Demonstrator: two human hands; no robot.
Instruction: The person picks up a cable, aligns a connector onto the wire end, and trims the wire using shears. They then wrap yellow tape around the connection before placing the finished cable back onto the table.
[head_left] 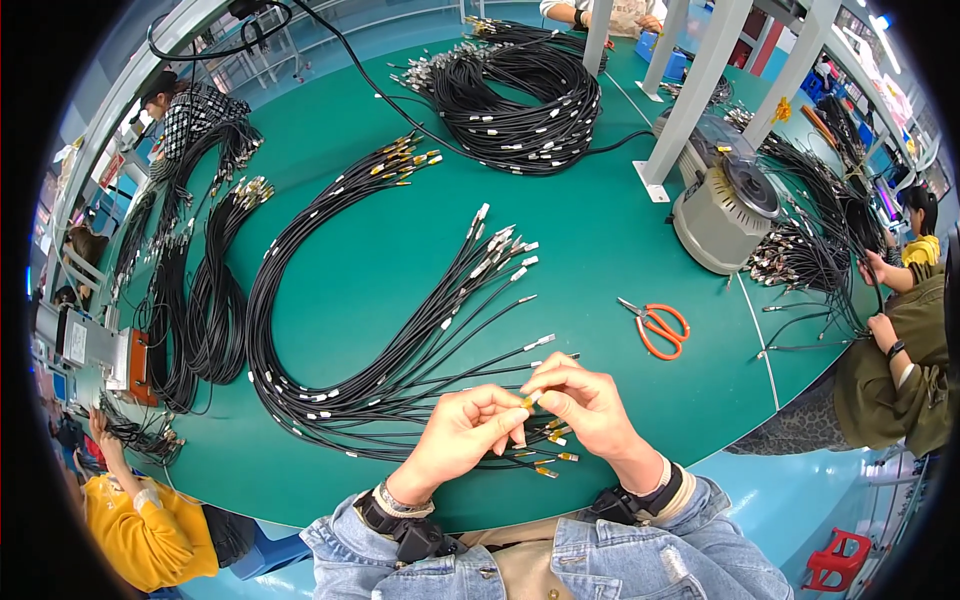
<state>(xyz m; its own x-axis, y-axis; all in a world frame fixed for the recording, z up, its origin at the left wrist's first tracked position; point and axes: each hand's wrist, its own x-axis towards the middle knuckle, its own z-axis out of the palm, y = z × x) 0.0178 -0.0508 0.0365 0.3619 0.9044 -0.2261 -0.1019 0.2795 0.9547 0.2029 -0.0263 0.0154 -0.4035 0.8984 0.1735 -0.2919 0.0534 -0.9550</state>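
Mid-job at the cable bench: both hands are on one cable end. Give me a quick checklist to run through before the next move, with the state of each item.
1. Cable end pinched between both hands: left hand and right hand meet on a small yellow connector tip. Ok.
2. Held tip in clear view: mostly covered by the fingers; its condition is too small to judge. Cannot tell.
3. Black cable bundle within reach: its ends fan out right in front of the hands. Ok.
4. Orange scissors off the work spot: on the green table, to the right, apart from the hands. Ok.
5. Other people's hands away: a co-worker's hands work at the right edge, well apart. Ok.
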